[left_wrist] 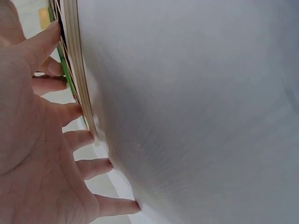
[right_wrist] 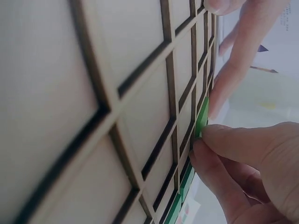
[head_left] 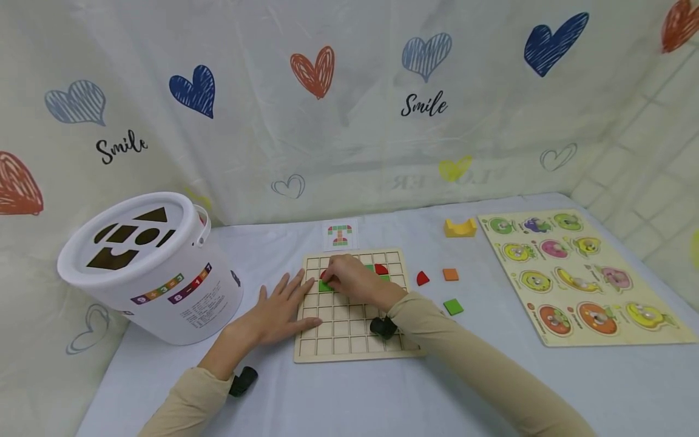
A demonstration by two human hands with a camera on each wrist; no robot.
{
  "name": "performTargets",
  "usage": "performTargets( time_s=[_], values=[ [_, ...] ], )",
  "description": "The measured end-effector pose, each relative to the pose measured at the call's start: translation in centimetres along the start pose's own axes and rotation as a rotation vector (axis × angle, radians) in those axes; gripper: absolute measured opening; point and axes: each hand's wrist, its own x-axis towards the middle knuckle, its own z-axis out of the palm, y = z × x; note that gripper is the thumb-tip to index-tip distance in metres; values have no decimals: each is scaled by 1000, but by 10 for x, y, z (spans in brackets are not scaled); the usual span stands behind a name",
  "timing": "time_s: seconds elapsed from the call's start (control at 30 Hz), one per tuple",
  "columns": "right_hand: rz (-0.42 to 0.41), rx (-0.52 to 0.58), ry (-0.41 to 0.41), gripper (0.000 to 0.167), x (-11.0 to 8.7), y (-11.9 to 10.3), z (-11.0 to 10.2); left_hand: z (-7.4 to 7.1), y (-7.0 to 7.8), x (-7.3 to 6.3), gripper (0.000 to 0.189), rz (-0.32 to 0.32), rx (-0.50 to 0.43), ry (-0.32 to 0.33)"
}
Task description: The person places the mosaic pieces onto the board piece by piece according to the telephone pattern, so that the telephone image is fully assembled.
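A wooden grid board lies on the table. My right hand reaches over its upper left part. In the right wrist view, thumb and forefinger pinch at the edge of a green square tile, which sits at the grid. Red and green pieces fill some cells near the top, partly hidden behind the right hand. My left hand lies with spread fingers at the board's left edge, its thumb and a fingertip touching the frame. A pattern card lies just behind the board.
Right of the board lie a red quarter-circle piece, an orange square and a green square. A yellow arch block sits behind them. A white bucket stands left; a fruit puzzle board lies at far right.
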Motion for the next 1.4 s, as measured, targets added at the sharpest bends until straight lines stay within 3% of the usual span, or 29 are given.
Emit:
performTargets(
  time_s=[0.3,0.5,0.67,1.03,1.23,1.4],
  values=[
    [-31,54,-38,18,-13,4,-10,2,1,0,91,2,8,9],
    [-50,138,-134,20,-43,8,-39,2,2,1,91,2,10,14],
    [-47,127,-183,15,-75,20,-68,2,3,0,92,3,5,14],
    [132,106,-62,19,-139,75,-105,2,1,-4,91,3,-1,20],
    [181,139,-17,21,-161,98,-108,3,-2,-4,92,-6,9,16],
    [215,144,-3,23,-168,106,-103,3,-1,-3,92,-2,5,16]
  ],
)
